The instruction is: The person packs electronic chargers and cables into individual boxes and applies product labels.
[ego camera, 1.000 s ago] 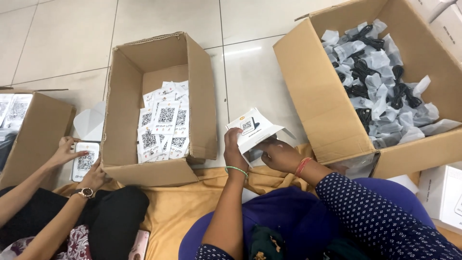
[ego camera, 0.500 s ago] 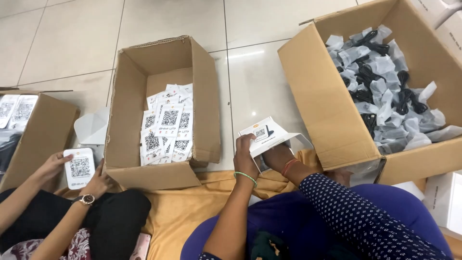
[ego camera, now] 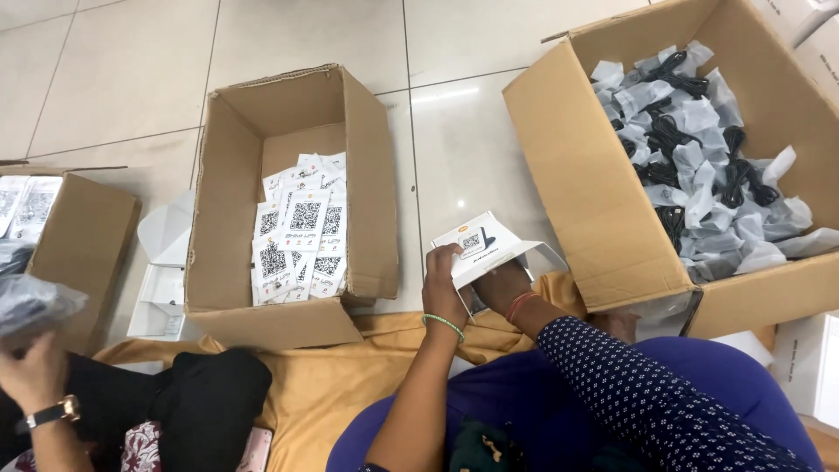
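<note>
Left hand (ego camera: 443, 281) pinches white carton (ego camera: 486, 249) flap up, keeping mouth open; right hand (ego camera: 502, 288) half hidden beneath, propping it, grip unclear; carton on floor (ego camera: 472, 149) between cardboard boxes (ego camera: 288, 210)

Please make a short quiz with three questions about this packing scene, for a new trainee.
1. True or false: the left hand touches the small white box.
2. The middle carton holds: A) black cables B) printed cards C) bottles.
3. What fills the big carton on the right?

Key: 1 true. 2 B. 3 Black cables in clear bags. The right hand is partly hidden under the white box.
</note>
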